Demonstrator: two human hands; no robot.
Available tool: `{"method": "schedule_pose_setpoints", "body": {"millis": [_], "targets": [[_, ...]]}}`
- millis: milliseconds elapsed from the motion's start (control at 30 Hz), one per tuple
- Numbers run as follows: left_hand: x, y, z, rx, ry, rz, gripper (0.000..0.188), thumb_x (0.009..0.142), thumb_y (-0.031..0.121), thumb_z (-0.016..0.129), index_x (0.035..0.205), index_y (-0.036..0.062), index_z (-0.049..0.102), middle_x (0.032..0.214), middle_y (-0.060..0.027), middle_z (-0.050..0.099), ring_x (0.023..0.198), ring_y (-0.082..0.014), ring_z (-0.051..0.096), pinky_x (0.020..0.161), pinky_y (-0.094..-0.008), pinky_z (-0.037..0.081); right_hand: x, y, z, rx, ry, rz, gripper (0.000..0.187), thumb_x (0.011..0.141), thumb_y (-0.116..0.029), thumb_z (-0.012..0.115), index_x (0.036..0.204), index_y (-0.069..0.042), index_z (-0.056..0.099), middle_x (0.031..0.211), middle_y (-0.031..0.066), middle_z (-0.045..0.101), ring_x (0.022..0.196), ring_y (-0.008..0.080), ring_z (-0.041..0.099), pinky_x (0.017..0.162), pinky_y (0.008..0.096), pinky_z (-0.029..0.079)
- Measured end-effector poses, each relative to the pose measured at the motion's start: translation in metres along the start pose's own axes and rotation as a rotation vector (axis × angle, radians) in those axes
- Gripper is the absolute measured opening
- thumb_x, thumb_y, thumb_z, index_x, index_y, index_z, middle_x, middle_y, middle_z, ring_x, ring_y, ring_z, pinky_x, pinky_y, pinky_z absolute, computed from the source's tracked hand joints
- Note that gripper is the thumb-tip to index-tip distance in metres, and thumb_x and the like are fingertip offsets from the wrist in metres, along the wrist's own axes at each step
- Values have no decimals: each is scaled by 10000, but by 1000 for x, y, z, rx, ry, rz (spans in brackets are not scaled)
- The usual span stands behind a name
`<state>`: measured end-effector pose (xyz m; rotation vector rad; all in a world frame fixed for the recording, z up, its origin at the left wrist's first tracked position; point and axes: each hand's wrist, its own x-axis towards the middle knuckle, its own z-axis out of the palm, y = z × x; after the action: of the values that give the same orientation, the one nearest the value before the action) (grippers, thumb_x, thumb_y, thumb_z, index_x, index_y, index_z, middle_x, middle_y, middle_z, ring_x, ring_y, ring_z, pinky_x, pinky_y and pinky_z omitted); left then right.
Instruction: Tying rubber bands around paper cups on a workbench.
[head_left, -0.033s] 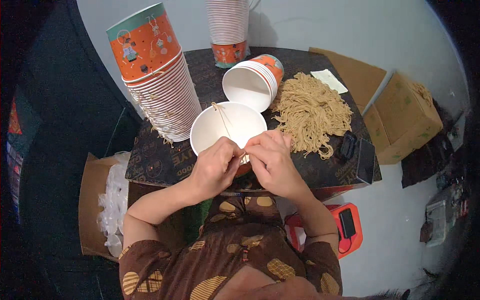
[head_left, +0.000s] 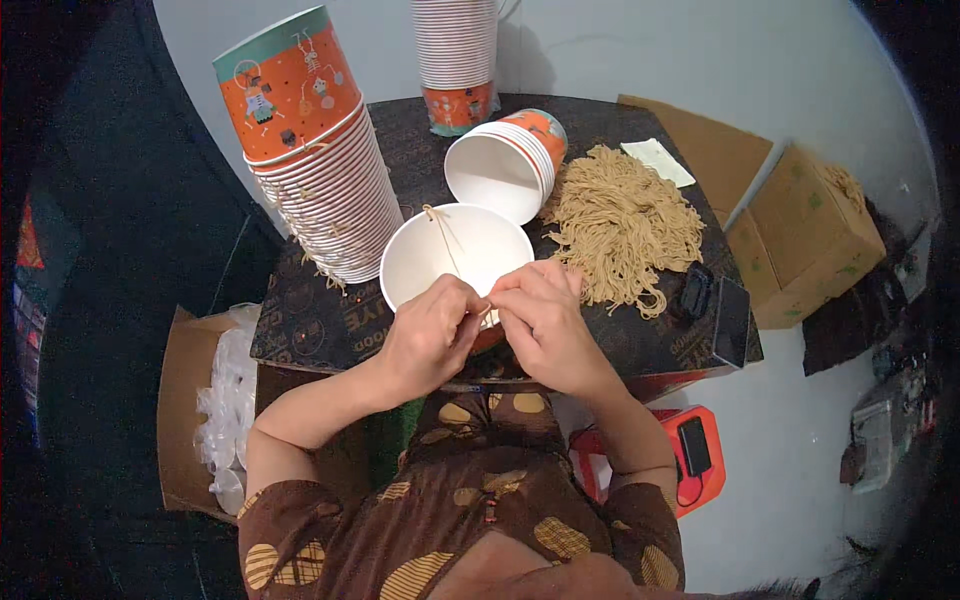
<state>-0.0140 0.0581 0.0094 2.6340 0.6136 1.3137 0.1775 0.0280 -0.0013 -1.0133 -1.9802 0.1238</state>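
Note:
A white-lined paper bucket (head_left: 420, 250) stands at the table's near edge, its mouth facing up toward me. Tan string (head_left: 447, 240) is tied at its far rim and runs down across the inside. At the near rim my left hand (head_left: 432, 328) and my right hand (head_left: 545, 325) meet, fingertips pinched together on the string's end. The fingers hide most of the knot area. Both wrists hover just above the table edge.
Nested orange buckets (head_left: 300, 100) with strings rise at left; another stack (head_left: 455, 50) stands behind. Several buckets (head_left: 500, 165) lie on their side near a heap of tan strings (head_left: 630, 225). A dark case (head_left: 695, 292) and box (head_left: 732, 320) sit right. Cardboard boxes (head_left: 800, 240) flank the table (head_left: 310, 330).

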Motion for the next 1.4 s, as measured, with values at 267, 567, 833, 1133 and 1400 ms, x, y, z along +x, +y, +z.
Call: {"method": "schedule_pose_setpoints", "body": {"millis": [267, 567, 833, 1133, 1400], "targets": [[-3, 1, 2, 37, 9, 34, 269, 783, -81, 710, 964, -4, 526, 847, -150, 588, 707, -321, 622, 582, -396, 503, 3, -3, -6, 61, -111, 82, 139, 858, -80, 639, 990, -71, 681, 1015, 49, 619, 1057, 256, 504, 940, 410, 303], [-3, 1, -1, -11, -13, -24, 251, 786, -88, 705, 952, -7, 535, 851, -146, 587, 703, -320, 625, 585, -388, 507, 5, -4, -7, 141, -76, 138, 79, 842, -63, 667, 913, -58, 634, 990, 64, 625, 1015, 261, 529, 915, 385, 374], [6, 6, -11, -188, -127, -353, 106, 850, -22, 665, 906, -11, 576, 779, -146, 621, 700, -292, 643, 613, -360, 501, -9, -9, 13, 199, 126, 56, 140, 816, 42, 635, 923, 6, 552, 1093, 173, 591, 956, 363, 586, 832, 434, 467], [9, -7, -14, -300, -188, -638, 83, 903, 43, 644, 883, -18, 590, 729, -20, 607, 653, -74, 552, 561, -245, 453, -16, -10, 9, 142, 44, -52, 173, 785, 85, 588, 952, 47, 562, 1307, 245, 468, 1051, 385, 550, 907, 454, 465], [18, -3, -13, -234, -197, -620, 94, 830, 45, 657, 810, -41, 625, 672, -145, 633, 611, -207, 627, 560, -368, 476, -8, -15, -13, -108, -26, -217, 165, 762, 0, 631, 919, 23, 585, 1294, 215, 504, 1096, 384, 512, 919, 481, 429]]}}
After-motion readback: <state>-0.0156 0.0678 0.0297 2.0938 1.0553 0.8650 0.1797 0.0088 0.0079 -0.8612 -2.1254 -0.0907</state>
